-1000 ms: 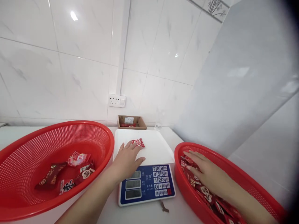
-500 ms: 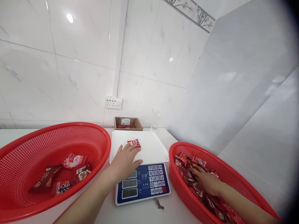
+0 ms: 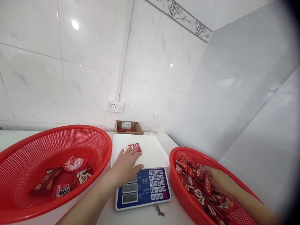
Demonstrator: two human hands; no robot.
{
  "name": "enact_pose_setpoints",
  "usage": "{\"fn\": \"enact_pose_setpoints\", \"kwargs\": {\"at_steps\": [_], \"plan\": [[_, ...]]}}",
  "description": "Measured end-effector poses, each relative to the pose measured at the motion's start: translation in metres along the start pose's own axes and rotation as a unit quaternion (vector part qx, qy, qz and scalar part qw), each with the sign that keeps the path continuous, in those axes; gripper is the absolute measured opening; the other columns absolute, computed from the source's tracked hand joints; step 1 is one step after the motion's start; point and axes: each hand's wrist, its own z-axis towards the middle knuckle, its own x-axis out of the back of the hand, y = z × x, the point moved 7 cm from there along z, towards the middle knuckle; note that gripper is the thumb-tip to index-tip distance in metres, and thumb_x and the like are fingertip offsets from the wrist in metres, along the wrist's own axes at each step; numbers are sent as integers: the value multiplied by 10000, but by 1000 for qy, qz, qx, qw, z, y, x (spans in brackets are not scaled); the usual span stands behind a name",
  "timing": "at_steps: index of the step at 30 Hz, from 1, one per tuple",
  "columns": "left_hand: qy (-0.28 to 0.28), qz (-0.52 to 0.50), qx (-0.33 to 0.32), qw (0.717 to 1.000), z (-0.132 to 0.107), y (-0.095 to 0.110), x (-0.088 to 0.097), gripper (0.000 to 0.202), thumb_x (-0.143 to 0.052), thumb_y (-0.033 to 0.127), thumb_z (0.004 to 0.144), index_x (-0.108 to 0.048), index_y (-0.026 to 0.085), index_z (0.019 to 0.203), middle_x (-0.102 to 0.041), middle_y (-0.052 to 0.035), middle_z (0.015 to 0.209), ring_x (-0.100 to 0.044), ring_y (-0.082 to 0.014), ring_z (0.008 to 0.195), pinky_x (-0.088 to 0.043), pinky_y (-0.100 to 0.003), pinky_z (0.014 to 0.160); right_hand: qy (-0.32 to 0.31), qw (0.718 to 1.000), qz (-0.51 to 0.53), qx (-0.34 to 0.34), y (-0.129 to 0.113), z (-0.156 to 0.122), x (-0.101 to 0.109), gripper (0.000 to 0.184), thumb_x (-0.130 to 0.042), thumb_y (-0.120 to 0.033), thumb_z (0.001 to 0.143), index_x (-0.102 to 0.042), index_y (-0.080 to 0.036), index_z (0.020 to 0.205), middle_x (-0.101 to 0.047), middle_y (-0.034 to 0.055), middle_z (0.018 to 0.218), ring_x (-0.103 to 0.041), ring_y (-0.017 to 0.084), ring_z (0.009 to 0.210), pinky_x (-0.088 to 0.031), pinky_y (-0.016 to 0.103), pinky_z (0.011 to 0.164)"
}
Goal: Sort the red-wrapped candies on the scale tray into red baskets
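My left hand lies flat and open on the white pan of an electronic scale, its fingertips touching a small red sweet packet. My right hand is inside the red basket on the right, among many red sweet packets. Its fingers curl around one or more of them, and I cannot make out exactly which. The scale's blue keypad panel faces me.
A large red mesh basket on the left holds a few red packets. A small cardboard box sits against the tiled wall under a wall socket. A white panel rises on the right. A small dark object lies before the scale.
My right hand has gone from lying flat on the packets to digging in and curling around some. The left hand has stayed on the scale pan by the packet. The view tilted up slightly.
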Motion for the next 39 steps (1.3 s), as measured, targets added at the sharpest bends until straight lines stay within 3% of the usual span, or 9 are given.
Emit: {"fn": "enact_pose_setpoints", "kwargs": {"at_steps": [3, 11, 17, 20, 23, 27, 30, 33, 39], "plan": [[-7, 0, 4, 1000, 0, 0, 0, 462, -417, 403, 851, -460, 224, 1275, -437, -60, 1354, -293, -263, 1302, -158, -501, 1079, -27, 999, -6, 33, 0, 6, 2, 128, -435, -183, 708, -546, -230, 665, -659, -7, 627, -605, 178, 614, -409, 247, 581], [6, -16, -5, 1000, 0, 2, 0, 433, -451, 375, 837, -484, 231, 1244, -484, -53, 1307, -339, -258, 1269, -170, -510, 1073, 21, 999, -32, 2, -15, 17, 30, 195, -355, -296, 761, -540, -236, 748, -683, 38, 699, -626, 224, 665, -425, 307, 622], [40, -121, -25, 992, -2, 7, 5, 433, -466, 418, 835, -512, 216, 1215, -502, -78, 1282, -403, -250, 1215, -251, -460, 1051, 101, 990, 100, -7, -69, 4, 65, 296, -376, -458, 780, -573, -267, 890, -698, 26, 807, -638, 237, 768, -456, 334, 679], [5, -263, -37, 964, -6, 18, 6, 533, -510, 488, 800, -466, 219, 1258, -490, -80, 1295, -434, -233, 1191, -350, -387, 993, 111, 975, 189, 19, -117, -11, 68, 376, -404, -546, 751, -581, -281, 951, -699, 26, 853, -637, 238, 806, -473, 336, 698], [-27, -401, -46, 914, -11, 31, 7, 634, -591, 467, 751, -411, 195, 1295, -544, -109, 1204, -527, -218, 1059, -432, -352, 885, 111, 952, 276, 70, -169, -24, 58, 418, -449, -581, 717, -602, -265, 944, -693, 37, 929, -627, 240, 866, -487, 328, 733], [40, -496, -51, 866, -11, 34, 17, 492, -598, 347, 765, -482, 185, 1215, -593, -85, 1026, -554, -162, 855, -452, -297, 757, 76, 913, 384, 117, -223, -26, 29, 443, -498, -589, 710, -597, -233, 954, -675, 51, 938, -621, 230, 873, -508, 319, 735], [105, -544, -17, 832, -8, 22, 25, 323, -537, 282, 798, -543, 158, 1096, -582, -52, 899, -522, -105, 696, -439, -263, 670, 64, 885, 445, 118, -248, -22, 12, 475, -490, -601, 731, -557, -225, 1012, -652, 47, 908, -611, 205, 806, -511, 308, 694], [139, -571, -1, 809, -5, 12, 32, 307, -545, 283, 788, -548, 134, 1057, -566, -33, 815, -489, -78, 609, -417, -241, 609, 72, 863, 485, 123, -267, -18, 7, 490, -495, -593, 743, -516, -233, 1075, -618, 44, 1001, -587, 185, 810, -500, 291, 686], [175, -613, -9, 770, -4, 2, 44, 394, -607, 392, 749, -541, 134, 1040, -549, -19, 795, -471, -63, 578, -387, -222, 572, 46, 825, 540, 160, -283, -11, 3, 578, -597, -521, 712, -471, -271, 1218, -509, 43, 1267, -495, 235, 1091, -452, 320, 826]]}}
